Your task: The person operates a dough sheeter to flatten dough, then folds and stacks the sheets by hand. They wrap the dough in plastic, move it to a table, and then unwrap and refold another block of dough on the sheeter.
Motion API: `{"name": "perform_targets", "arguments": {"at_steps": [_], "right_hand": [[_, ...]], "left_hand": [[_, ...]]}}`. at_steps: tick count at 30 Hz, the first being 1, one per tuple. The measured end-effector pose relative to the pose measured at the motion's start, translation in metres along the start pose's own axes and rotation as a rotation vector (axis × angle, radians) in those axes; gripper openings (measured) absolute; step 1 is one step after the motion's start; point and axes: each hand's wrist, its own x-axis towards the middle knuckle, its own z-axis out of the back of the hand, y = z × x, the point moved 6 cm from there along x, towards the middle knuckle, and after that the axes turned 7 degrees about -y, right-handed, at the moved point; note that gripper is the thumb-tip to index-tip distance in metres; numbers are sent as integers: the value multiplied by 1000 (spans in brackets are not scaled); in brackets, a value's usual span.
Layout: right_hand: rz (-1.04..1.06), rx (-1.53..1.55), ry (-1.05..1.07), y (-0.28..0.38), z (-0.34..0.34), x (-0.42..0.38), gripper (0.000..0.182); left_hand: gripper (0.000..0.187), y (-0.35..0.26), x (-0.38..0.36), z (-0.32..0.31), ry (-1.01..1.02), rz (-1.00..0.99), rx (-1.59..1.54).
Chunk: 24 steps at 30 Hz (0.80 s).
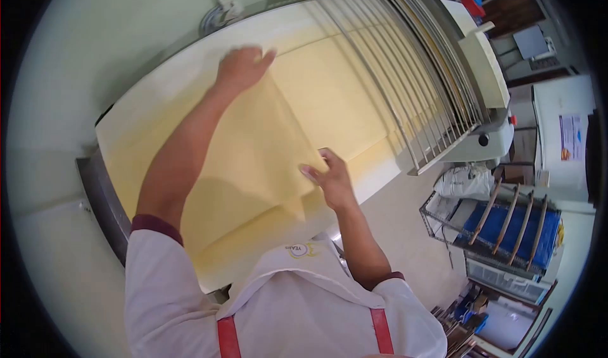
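A wide, thin sheet of pale yellow dough [234,149] lies over the white belt of a sheeting machine. Its near part is raised in a flap, and the free edge runs slantwise between my two hands. At the far side, my left hand [244,69] is closed on that edge, slightly blurred, its thumb pointing right. My right hand [330,179] pinches the edge on the near side, with thumb and fingers around the dough. Below it, a corner of the flap hangs down. More dough lies flat beyond the edge, reaching under the metal grille.
A metal bar guard [405,73] covers the belt's right part, beside the machine body [487,136]. A wall [126,41] runs along the far side. Right of the floor [396,215] stands a rack with a blue sheet [510,231] and several wooden rods.
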Motion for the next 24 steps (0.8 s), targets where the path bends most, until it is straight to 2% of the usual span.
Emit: {"name": "perform_targets", "arguments": {"at_steps": [1,2,5,6,9,10,13,16,18,20,21,23,24], "right_hand": [[-62,44,-40,-35,5,18,24],[-122,91,-81,-52,11,29,24],[-54,83,89,-44,18,35,29],[-21,20,100,-44,21,40,37],[49,-263,38,-30,12,54,42],[262,-481,-58,-5,4,49,43],[187,-751,-45,-12,-11,35,45],[340,-734,-97,-15,-9,27,41],[449,-722,-156,-15,-8,20,39],[594,-721,-218,-15,-6,15,36],[508,-696,-224,-17,-3,12,35],[334,-653,-239,-14,4,0,33],[382,-633,-271,-18,5,-4,32]], "left_hand": [[50,14,-6,-35,77,15,32],[49,10,-8,-39,110,39,44],[46,-1,-2,-47,156,80,89],[46,-2,-3,-49,166,69,109],[46,2,-2,-56,168,57,160],[46,4,-3,-57,169,64,182],[44,13,-1,-59,164,164,177],[48,15,4,-57,187,212,174],[41,17,-1,-46,152,194,95],[37,53,-9,-28,3,214,-233],[36,71,-16,-22,-73,217,-399],[38,136,-52,21,-274,48,-320],[40,164,-81,55,-289,17,-144]]}}
